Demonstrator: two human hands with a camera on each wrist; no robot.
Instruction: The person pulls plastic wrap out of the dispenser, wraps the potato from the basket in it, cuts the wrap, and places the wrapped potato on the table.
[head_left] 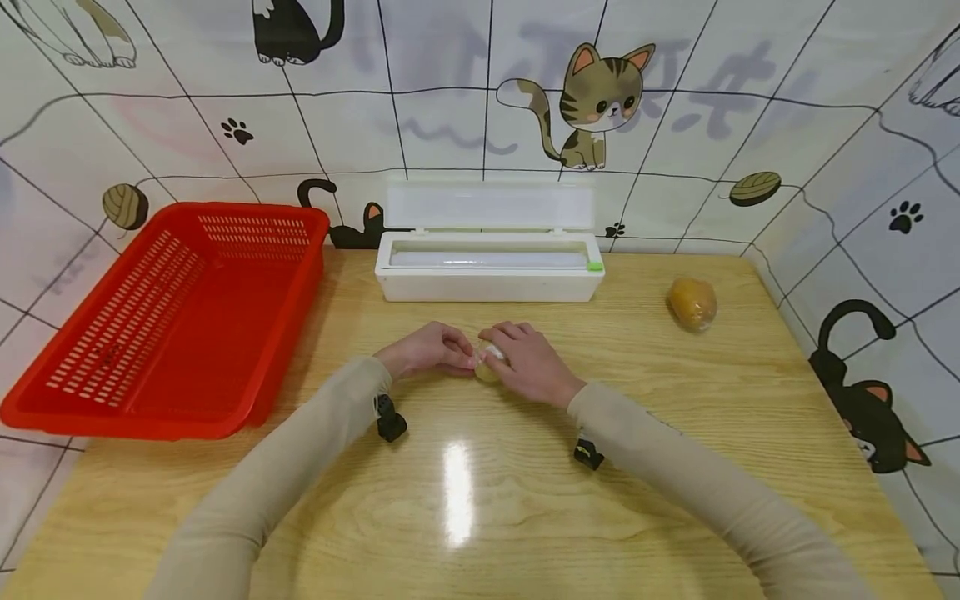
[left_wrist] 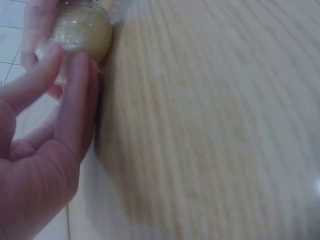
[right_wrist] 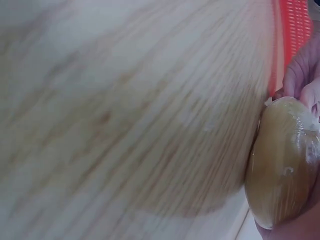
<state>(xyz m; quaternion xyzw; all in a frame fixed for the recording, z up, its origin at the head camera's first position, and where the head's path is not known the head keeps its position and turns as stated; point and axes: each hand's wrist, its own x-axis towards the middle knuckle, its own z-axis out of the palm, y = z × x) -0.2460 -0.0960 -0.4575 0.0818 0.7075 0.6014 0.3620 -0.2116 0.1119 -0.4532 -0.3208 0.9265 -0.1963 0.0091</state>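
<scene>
A rounded, smooth yellow-brown piece of produce (right_wrist: 280, 165), much like a potato, lies close over the table in shiny cling film (right_wrist: 306, 132). My right hand (head_left: 531, 364) is curved over its top and far side, palm down. From the left, my left hand (head_left: 429, 350) pinches the film at the end of the produce between thumb and fingers. In the left wrist view, the thumb and fingertips (left_wrist: 77, 67) meet right at the wrapped end. Much of the produce is hidden under the right hand in the head view.
A white cling film dispenser (head_left: 491, 287) stands behind the hands, its lid raised and a film roll inside. At the back right of the wooden table (head_left: 675, 500) sits another wrapped, orange-yellow item (head_left: 692, 303). A red plastic basket (head_left: 258, 400) is on the left.
</scene>
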